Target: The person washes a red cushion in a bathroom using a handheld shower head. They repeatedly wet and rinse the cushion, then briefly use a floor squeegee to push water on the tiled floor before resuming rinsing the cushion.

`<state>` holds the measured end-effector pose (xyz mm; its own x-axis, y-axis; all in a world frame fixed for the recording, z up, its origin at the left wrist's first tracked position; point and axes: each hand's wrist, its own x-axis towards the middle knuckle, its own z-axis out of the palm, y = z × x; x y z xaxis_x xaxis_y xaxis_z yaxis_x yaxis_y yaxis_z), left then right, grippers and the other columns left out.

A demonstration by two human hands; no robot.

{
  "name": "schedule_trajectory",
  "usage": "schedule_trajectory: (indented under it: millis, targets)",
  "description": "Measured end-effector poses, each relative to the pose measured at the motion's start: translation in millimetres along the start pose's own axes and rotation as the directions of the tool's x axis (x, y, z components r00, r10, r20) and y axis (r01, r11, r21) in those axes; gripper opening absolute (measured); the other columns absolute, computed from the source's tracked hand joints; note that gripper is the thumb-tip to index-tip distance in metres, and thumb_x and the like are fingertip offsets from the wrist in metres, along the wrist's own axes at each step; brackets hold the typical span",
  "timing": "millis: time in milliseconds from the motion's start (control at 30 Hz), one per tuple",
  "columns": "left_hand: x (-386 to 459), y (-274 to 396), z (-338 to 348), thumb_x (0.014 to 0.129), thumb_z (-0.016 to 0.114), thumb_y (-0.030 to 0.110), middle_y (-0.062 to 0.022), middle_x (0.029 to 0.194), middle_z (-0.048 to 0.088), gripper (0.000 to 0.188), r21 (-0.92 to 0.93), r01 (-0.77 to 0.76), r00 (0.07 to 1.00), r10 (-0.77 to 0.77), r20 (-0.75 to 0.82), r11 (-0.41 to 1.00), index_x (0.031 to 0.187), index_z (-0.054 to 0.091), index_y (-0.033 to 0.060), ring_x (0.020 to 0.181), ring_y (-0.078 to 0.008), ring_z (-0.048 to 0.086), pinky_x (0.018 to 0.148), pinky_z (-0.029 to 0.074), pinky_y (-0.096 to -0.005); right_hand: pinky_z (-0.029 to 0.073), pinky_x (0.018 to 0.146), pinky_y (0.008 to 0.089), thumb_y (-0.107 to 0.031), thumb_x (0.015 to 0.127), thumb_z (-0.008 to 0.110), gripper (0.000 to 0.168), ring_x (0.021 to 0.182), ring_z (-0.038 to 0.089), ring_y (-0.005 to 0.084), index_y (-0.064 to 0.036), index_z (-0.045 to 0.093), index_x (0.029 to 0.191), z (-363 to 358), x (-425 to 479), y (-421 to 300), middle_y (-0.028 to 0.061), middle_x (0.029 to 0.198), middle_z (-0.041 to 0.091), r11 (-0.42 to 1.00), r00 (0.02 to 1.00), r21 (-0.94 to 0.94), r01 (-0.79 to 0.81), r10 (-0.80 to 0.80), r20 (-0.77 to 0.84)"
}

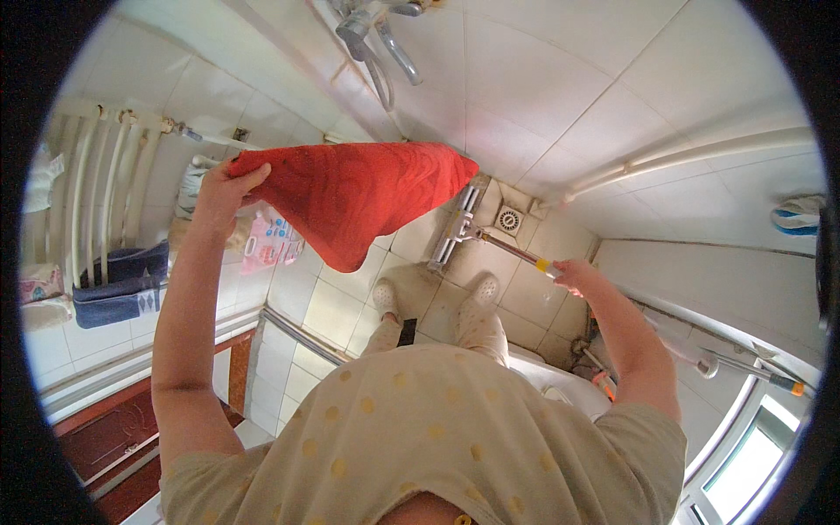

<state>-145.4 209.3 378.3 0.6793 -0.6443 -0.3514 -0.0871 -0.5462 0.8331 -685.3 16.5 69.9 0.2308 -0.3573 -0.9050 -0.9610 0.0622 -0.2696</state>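
Note:
My left hand (226,190) pinches one corner of a red mat or thick cloth (357,193), raised at left and stretching rightward over the floor. Its far tip hides part of the wall's foot and comes close to the mop head. In my right hand (577,277) is the handle of a mop (518,251), gripped near a yellow collar. The mop head (456,226), with pale rollers in a metal frame, is down by the tiled floor beyond my feet. Whether it touches the floor I cannot tell.
A floor drain (508,220) lies right of the mop head. Pale pipes (689,156) run along the right wall, and a faucet (380,39) juts out at the top. Towels (121,282) hang on a radiator (118,190) at left. A door (111,433) and a window (748,453) flank me.

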Motion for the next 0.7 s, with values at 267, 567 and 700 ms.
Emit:
schedule_trajectory:
  millis: [267,567,700]
  targets:
    - [-2,20,27,0.078,0.070,0.020,-0.0044,0.094,0.065,0.029,0.066,0.000,0.999,0.003,-0.036,0.998,0.102,0.063,0.0062,0.083,-0.0157,0.062,0.072,0.051,-0.0303,0.046,0.043,0.0324,-0.030,0.088,0.056,0.041,0.047,0.054,0.0187,-0.029,0.049,0.128,-5,-14,47,0.0062,0.064,0.058,0.939,0.939,0.288,-0.186,0.083,0.335]
    - [-17,46,71,0.077,0.072,0.022,-0.0024,0.089,0.065,0.026,0.086,0.027,0.998,-0.022,-0.063,0.996,0.097,0.065,0.0085,0.079,-0.0139,0.061,0.071,0.049,-0.0295,0.053,0.070,0.0420,-0.023,0.088,0.043,0.043,0.080,0.064,0.0304,-0.022,0.045,0.130,108,45,-25,0.0152,0.101,0.063,0.636,0.768,-0.452,0.625,-0.604,0.212]
    - [-13,42,91,0.078,0.071,0.020,-0.0029,0.091,0.065,0.025,0.088,0.071,0.996,-0.066,-0.059,0.994,0.098,0.064,0.0075,0.081,-0.0143,0.061,0.071,0.050,-0.0302,0.051,0.073,0.0439,-0.022,0.085,0.047,0.032,0.086,0.063,0.0326,-0.009,0.056,0.114,171,68,-75,0.0150,0.095,0.064,0.502,0.670,-0.485,0.716,-0.688,0.278]
